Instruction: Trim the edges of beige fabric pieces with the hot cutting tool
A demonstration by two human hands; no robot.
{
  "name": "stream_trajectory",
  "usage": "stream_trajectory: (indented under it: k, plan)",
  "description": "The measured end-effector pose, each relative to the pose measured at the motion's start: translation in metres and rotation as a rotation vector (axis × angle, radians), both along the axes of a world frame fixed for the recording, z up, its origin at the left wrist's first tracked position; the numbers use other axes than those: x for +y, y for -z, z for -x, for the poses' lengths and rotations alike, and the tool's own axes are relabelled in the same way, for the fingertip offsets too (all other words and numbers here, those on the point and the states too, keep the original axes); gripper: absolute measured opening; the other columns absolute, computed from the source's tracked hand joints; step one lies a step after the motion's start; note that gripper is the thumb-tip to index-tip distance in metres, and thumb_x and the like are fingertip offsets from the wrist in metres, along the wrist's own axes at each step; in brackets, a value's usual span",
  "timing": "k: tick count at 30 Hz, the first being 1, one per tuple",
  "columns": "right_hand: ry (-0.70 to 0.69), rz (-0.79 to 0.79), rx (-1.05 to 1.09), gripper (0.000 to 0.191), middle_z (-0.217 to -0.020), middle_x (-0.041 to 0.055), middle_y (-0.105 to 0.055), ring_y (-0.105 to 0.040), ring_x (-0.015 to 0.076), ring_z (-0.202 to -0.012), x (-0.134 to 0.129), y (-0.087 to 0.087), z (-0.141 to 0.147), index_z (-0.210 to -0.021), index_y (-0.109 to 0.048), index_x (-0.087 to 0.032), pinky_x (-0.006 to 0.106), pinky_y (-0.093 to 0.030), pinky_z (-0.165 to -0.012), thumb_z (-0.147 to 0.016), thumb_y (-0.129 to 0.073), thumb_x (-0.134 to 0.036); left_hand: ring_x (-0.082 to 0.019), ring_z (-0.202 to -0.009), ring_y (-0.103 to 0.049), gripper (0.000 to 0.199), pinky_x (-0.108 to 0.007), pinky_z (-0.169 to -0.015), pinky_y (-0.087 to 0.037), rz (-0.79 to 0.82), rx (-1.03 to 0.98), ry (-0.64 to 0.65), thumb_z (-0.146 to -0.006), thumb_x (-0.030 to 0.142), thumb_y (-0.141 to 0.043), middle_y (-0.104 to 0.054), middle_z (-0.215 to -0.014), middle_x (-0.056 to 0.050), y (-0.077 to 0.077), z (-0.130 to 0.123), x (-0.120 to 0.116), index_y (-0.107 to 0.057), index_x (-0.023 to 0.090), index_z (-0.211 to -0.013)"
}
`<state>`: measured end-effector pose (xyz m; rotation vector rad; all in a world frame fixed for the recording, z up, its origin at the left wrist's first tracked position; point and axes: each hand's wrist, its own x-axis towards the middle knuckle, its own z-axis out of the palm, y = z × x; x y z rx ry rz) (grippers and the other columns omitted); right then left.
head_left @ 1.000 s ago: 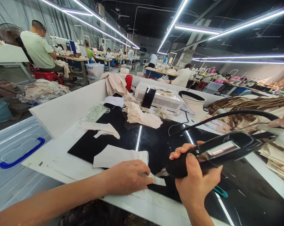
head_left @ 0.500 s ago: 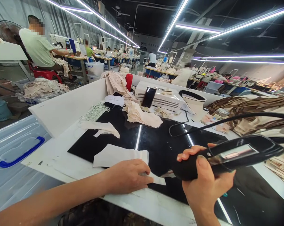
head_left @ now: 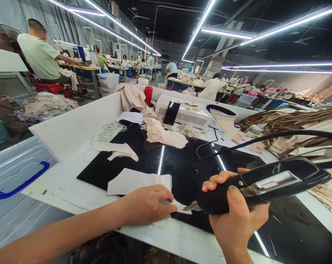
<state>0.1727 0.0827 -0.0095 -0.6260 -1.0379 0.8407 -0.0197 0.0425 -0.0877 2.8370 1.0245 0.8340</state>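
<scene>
My right hand [head_left: 237, 212] is wrapped round a black corded handheld cutter [head_left: 267, 187] with a silver panel on its side. Its narrow metal tip [head_left: 191, 207] points left and reaches the thin right end of a white fabric piece [head_left: 135, 181]. Whether the tip touches the cloth or hovers over it, I cannot tell. With bent fingers pressed together, my left hand [head_left: 152, 205] grips the fabric's near edge, just left of the tip. The fingers hide part of the cloth. Beneath lies a shiny black board [head_left: 188, 172].
A cream fabric stack [head_left: 164, 135], a phone [head_left: 171, 113] and a white vented box [head_left: 193, 113] stand behind. Left are a cut scrap [head_left: 116, 148] and pale green cord [head_left: 111, 131]. The cutter's cable [head_left: 265, 138] arches right. People sit at sewing machines beyond.
My right hand has moved slightly left with the cutter, bringing its tip to the thin end of the white fabric. My left hand keeps its place on the cloth.
</scene>
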Motion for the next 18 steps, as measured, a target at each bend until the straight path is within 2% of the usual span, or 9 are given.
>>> stream_trajectory:
  k: [7, 11, 18]
  plan:
    - [-0.031, -0.007, -0.028, 0.038, -0.079, -0.004, -0.064, -0.061, 0.0138, -0.061, -0.002, 0.008, 0.005, -0.112, -0.059, -0.026, 0.03, -0.056, -0.053, -0.08, -0.08, -0.029, -0.02, -0.104, -0.065, 0.018, -0.029, -0.098, -0.053, -0.014, 0.022, -0.002, -0.106, 0.021, -0.056, -0.067, -0.111, -0.007, -0.002, 0.0, 0.0, -0.067, 0.021, -0.12]
    - [-0.04, 0.03, -0.029, 0.039, -0.079, -0.0041, -0.064, -0.061, 0.0139, -0.061, -0.002, 0.005, 0.003, -0.111, -0.059, -0.027, 0.03, -0.056, -0.053, -0.079, -0.08, -0.028, -0.02, -0.105, -0.065, 0.017, -0.03, -0.098, -0.053, -0.029, 0.016, 0.002, -0.107, 0.022, -0.056, -0.067, -0.111, -0.008, 0.0, 0.0, 0.0, -0.068, 0.02, -0.119]
    - [0.035, 0.027, 0.007, 0.04, -0.076, -0.0036, -0.065, -0.061, 0.0148, -0.058, -0.002, 0.0, -0.009, -0.109, -0.061, -0.024, 0.031, -0.057, -0.05, -0.075, -0.081, -0.024, -0.021, -0.106, -0.066, 0.019, -0.031, -0.097, -0.055, -0.023, 0.016, 0.01, -0.108, 0.023, -0.055, -0.068, -0.113, -0.009, 0.001, 0.0, 0.002, -0.069, 0.018, -0.118]
